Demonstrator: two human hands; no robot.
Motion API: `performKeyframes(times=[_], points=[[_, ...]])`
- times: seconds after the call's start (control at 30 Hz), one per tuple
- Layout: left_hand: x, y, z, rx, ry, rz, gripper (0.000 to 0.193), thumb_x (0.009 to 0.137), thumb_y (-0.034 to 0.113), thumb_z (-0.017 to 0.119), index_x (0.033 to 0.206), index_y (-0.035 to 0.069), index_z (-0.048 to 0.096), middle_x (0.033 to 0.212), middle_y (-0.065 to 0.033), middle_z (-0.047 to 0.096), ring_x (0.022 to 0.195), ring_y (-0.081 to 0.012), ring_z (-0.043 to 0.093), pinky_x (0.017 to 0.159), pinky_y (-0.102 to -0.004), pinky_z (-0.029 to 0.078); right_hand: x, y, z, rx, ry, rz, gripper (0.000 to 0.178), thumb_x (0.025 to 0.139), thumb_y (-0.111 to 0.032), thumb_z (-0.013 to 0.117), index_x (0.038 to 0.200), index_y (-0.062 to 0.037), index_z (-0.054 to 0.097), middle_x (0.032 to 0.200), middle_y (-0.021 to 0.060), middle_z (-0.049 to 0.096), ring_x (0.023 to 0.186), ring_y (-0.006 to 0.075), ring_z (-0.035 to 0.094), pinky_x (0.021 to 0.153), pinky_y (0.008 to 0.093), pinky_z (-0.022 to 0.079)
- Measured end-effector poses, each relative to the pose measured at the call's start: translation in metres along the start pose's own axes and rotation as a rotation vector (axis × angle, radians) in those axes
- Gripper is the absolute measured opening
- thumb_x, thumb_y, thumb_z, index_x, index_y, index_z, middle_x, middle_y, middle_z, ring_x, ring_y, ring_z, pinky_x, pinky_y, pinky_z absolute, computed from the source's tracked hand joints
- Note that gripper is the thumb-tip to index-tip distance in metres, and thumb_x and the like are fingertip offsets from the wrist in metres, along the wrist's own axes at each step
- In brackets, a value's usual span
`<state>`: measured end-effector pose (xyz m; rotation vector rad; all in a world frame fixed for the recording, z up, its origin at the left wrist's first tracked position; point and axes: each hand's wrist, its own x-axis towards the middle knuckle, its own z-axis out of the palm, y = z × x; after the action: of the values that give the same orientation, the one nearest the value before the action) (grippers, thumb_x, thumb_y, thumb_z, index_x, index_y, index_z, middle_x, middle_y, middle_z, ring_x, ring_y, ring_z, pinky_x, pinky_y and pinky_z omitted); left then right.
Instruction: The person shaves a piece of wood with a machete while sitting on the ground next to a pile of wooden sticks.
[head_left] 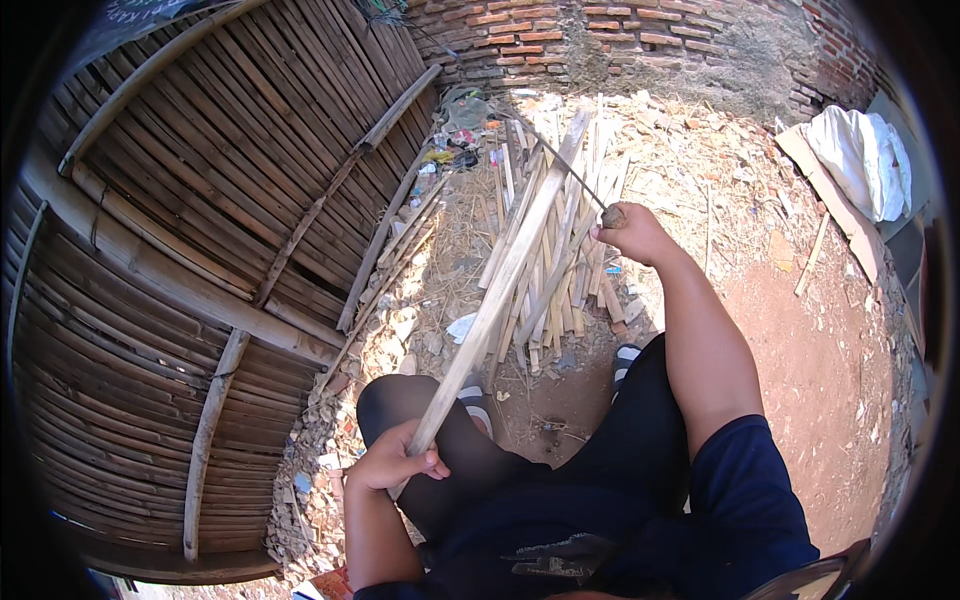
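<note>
My left hand is wrapped round the near end of a long, pale wooden slat, close to my left knee. The slat slants away from me to the far right, above a heap of wooden strips on the ground. In my right hand is the short handle of a machete. Its long, thin, dark blade points to the far left and crosses the slat's far part; whether they touch I cannot tell.
A bamboo-slat wall with pole braces rises on the left. Far ahead stands a brick wall. Rubble and dry straw cover the sunlit ground. A white sack lies at the far right. My sandalled feet are beside the heap.
</note>
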<state>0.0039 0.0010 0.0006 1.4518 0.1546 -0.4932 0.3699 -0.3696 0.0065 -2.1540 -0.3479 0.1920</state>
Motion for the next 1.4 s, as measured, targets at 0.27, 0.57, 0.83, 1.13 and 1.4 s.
performKeyframes(times=[0.27, 0.57, 0.83, 1.13, 1.4], points=[[0.001, -0.011, -0.006, -0.048, -0.07, 0.02, 0.05, 0.092, 0.026, 0.078, 0.125, -0.003, 0.054, 0.092, -0.0092, 0.065, 0.09, -0.0259, 0.074, 0.078, -0.0372, 0.062, -0.065, -0.066, 0.045, -0.549, -0.327, -0.622, 0.028, 0.077, -0.031, 0.08, 0.089, -0.0084, 0.07, 0.079, 0.0172, 0.07, 0.079, 0.0407, 0.067, 0.071, 0.0483, 0.052], [0.001, 0.002, 0.005, 0.016, 0.046, -0.029, 0.05, 0.088, 0.029, 0.082, 0.118, -0.001, 0.054, 0.092, -0.0085, 0.065, 0.089, -0.0271, 0.075, 0.076, -0.0362, 0.062, -0.007, -0.006, -0.006, -0.245, 0.069, -0.099, 0.036, 0.08, -0.032, 0.079, 0.101, -0.0042, 0.072, 0.089, 0.0227, 0.071, 0.087, 0.0395, 0.069, 0.079, 0.0455, 0.054], [0.0, -0.005, -0.002, -0.052, -0.055, 0.024, 0.05, 0.089, 0.03, 0.081, 0.118, -0.002, 0.054, 0.091, -0.0079, 0.066, 0.089, -0.0266, 0.075, 0.077, -0.0352, 0.062, -0.055, -0.053, 0.036, -0.523, -0.245, -0.582, 0.024, 0.073, -0.024, 0.079, 0.09, -0.0094, 0.07, 0.077, 0.0164, 0.069, 0.078, 0.0398, 0.067, 0.07, 0.0484, 0.053], [-0.003, 0.002, 0.004, 0.04, 0.085, -0.045, 0.046, 0.091, 0.024, 0.079, 0.12, -0.002, 0.054, 0.091, -0.0095, 0.066, 0.088, -0.0263, 0.075, 0.076, -0.0363, 0.062, 0.008, 0.002, 0.018, -0.151, 0.034, -0.08, 0.032, 0.08, -0.03, 0.081, 0.095, -0.0042, 0.071, 0.081, 0.0157, 0.069, 0.079, 0.029, 0.068, 0.075, 0.041, 0.053], [-0.003, -0.001, 0.003, -0.025, 0.01, -0.007, 0.037, 0.092, 0.023, 0.077, 0.11, 0.0, 0.054, 0.092, -0.0106, 0.067, 0.088, -0.0272, 0.075, 0.077, -0.0363, 0.062, -0.048, -0.058, 0.031, -0.455, -0.258, -0.4, 0.03, 0.079, -0.029, 0.077, 0.1, -0.0077, 0.071, 0.087, 0.0203, 0.071, 0.088, 0.0384, 0.069, 0.079, 0.047, 0.055]])
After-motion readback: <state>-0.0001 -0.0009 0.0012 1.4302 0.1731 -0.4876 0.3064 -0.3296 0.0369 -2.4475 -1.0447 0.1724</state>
